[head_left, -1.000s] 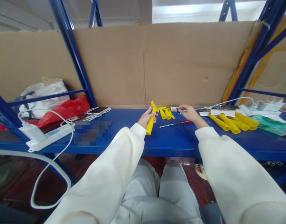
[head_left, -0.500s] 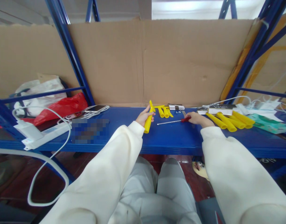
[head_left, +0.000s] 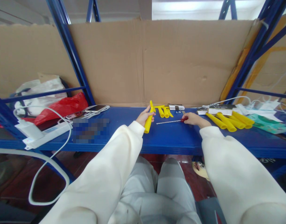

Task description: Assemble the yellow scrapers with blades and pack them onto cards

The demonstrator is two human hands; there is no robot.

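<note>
Left hand (head_left: 144,118): In the head view, fingers are wrapping firmly around a yellow piece (head_left: 147,125) over the blue shelf (head_left: 171,137); a loosening grip could be letting it twist.
Screwdriver (head_left: 169,122): The right hand (head_left: 192,119) is gripping its red handle, fingers curled, shaft pointing left; a hold too near the handle's end could be letting the tip swing.
Small metal bits (head_left: 178,111): They are lying beyond the screwdriver, near other yellow parts (head_left: 166,112); a sweeping tip could be scattering them.
Yellow tubes (head_left: 226,122): They are resting near the right sleeve (head_left: 217,143); a brushing forearm could be setting them rolling.
Red bag (head_left: 63,107): It is slumping at left, contents not showing.
Teal packet (head_left: 267,123): It is lying far right, contents hidden.
</note>
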